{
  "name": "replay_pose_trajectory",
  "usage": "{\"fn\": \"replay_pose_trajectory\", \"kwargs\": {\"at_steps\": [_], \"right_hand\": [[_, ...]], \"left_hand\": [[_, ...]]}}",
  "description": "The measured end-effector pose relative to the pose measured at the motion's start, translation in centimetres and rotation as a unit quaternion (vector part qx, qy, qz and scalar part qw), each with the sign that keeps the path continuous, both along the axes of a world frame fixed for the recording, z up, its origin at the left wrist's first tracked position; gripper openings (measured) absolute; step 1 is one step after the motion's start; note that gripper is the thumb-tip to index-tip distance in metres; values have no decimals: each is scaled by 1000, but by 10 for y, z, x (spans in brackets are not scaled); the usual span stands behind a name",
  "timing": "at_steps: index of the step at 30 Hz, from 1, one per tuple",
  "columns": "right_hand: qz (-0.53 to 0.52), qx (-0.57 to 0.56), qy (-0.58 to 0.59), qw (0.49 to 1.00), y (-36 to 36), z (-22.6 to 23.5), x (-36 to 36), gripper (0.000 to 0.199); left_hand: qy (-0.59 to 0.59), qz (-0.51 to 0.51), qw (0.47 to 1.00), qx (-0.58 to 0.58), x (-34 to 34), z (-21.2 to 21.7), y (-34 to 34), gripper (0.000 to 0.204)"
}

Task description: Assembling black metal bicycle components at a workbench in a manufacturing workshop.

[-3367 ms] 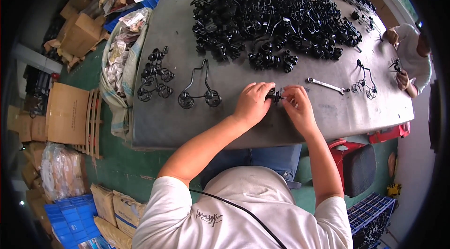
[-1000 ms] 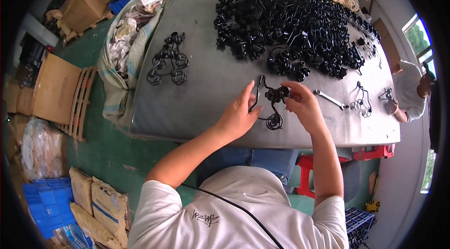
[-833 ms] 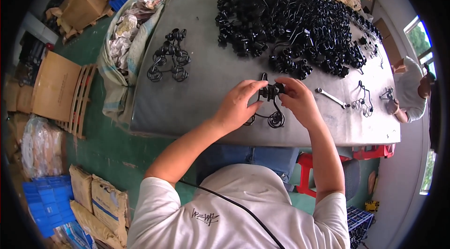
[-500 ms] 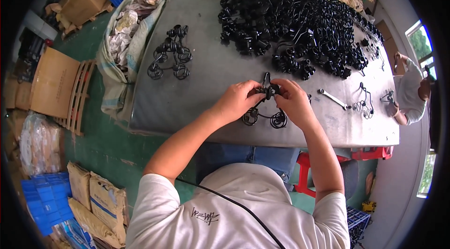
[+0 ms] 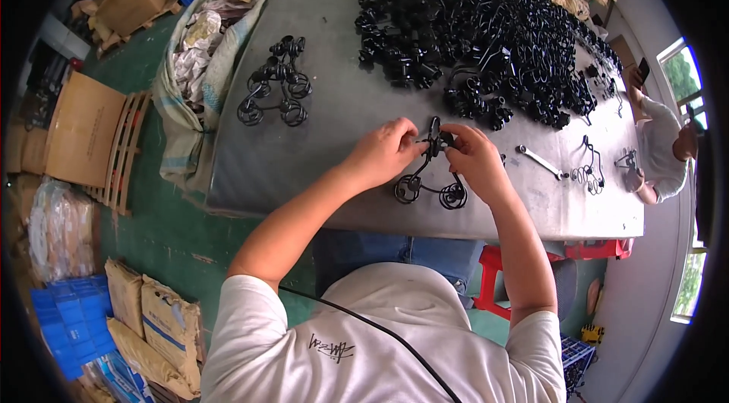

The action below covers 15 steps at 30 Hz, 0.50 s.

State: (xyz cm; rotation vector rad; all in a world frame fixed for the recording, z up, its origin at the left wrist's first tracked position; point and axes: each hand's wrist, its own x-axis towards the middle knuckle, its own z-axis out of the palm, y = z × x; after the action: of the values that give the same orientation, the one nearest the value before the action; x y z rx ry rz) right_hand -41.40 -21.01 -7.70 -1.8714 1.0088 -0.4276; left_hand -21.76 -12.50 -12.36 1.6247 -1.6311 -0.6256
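Note:
A black bent-wire part with round coils (image 5: 430, 189) stands in front of me at the near side of the grey table (image 5: 334, 107). My right hand (image 5: 477, 158) pinches its dark upper fitting between thumb and fingers. Against the left side of that fitting is my left hand (image 5: 383, 151), fingers curled and thumb tip close to the part. Whatever is between those left fingers is too small to make out. To the right lies an open-ended wrench (image 5: 541, 162).
A large heap of similar black parts (image 5: 486, 39) covers the far right of the table. Several more (image 5: 277, 84) lie at the left. A sack of wrappings (image 5: 201, 61) stands beside the left edge. Another person (image 5: 664, 145) works at the right end, near a wire part (image 5: 588, 168).
My left fingers have drawn back slightly to the left from the part's upper fitting. My right hand keeps its hold, and the other person's raised arm has shifted.

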Motion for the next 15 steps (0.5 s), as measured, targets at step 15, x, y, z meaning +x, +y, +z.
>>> {"fn": "replay_pose_trajectory", "kwargs": {"at_steps": [15], "right_hand": [[-45,-18,-16,999,8,-3,6,36]], "left_hand": [[25,-179,983,32,22,28,-22,22]]}}
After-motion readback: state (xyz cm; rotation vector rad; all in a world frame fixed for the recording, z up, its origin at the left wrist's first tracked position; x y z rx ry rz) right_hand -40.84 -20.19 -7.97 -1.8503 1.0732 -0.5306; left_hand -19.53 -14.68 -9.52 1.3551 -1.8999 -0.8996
